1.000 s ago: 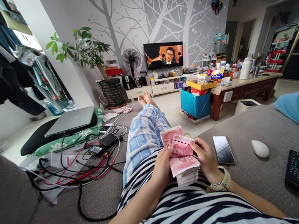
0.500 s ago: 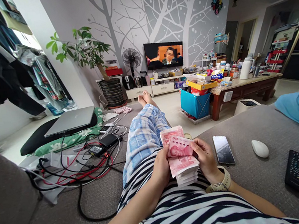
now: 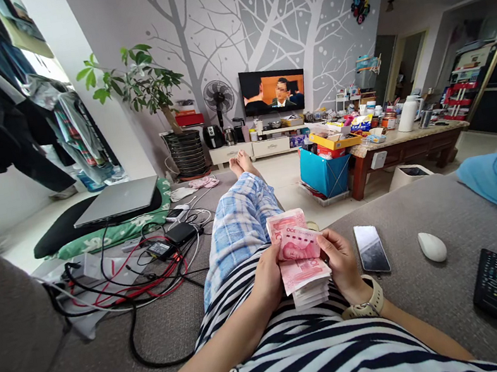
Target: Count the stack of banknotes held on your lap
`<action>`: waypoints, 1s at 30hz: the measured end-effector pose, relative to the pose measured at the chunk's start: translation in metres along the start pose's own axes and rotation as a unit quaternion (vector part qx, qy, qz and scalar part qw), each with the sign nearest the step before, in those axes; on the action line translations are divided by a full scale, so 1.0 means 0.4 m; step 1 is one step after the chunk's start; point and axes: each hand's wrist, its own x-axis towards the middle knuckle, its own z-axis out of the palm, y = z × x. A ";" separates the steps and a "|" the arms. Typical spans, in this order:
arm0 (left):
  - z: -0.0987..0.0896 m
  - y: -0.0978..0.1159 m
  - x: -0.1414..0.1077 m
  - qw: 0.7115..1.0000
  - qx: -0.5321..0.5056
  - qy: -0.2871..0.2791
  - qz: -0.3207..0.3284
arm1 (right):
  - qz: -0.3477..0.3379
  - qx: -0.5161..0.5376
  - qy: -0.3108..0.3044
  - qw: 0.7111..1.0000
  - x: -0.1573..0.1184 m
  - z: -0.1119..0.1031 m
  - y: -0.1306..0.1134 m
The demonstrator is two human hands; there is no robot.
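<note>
A folded stack of red 100 banknotes rests over my lap, its lower ends fanned out in several pale layers. My left hand is closed on the stack's left side, thumb on top. My right hand, with a pale watch at the wrist, pinches the right edge of the top banknote, which is lifted across the stack. The fingers under the stack are hidden.
On the grey sofa to my right lie a phone, a white mouse and a black remote. Tangled cables and a laptop are at left. Beyond stand a blue box and a cluttered table.
The top banknote's right part has bent slightly between my hands. Both hands keep nearly the same place. The television picture has changed.
</note>
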 end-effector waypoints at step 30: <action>-0.003 -0.002 0.000 1.000 0.012 0.011 0.005 | 0.000 -0.009 0.001 1.000 -0.001 0.000 0.002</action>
